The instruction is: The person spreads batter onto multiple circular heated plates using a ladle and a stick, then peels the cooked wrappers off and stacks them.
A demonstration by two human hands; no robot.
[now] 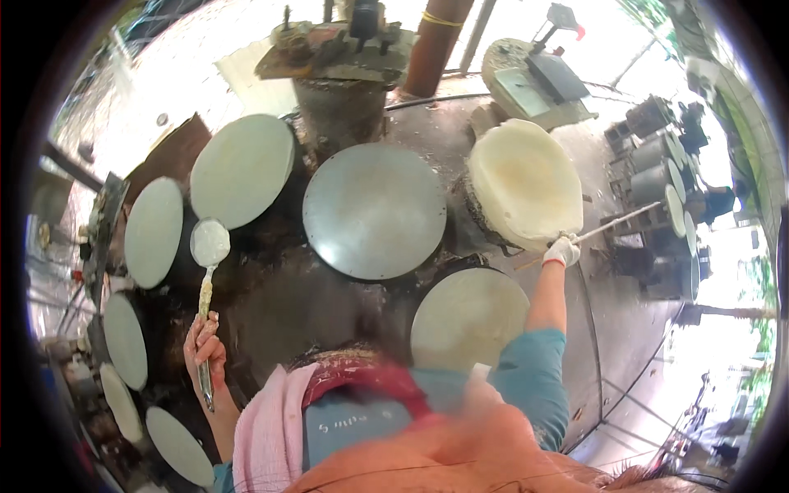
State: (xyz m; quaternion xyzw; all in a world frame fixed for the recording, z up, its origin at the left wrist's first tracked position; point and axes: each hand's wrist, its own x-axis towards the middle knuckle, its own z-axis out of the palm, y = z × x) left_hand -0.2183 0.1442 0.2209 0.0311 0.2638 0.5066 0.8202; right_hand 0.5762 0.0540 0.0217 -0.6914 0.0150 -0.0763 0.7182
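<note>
In my left hand [205, 349] is a long-handled ladle [210, 243], its round bowl coated with white batter. The fingers wrap round the handle, and the bowl hangs near two pale round griddles at the left. My right hand [562, 251] wears a white glove with a red cuff and is closed on a thin stick [616, 222] that slants up to the right. The glove also meets the lower edge of a cream-coloured round sheet [526, 181], which looks like a thin pancake. Whether the fingers pinch that edge cannot be made out.
A bare grey round griddle [374, 212] lies in the middle. A pale coated griddle [470, 320] is close to my body, and another pale disc [242, 171] is at the upper left. Several more curve down the left side. A bucket-like drum [341, 111] and a brown post [438, 49] stand beyond.
</note>
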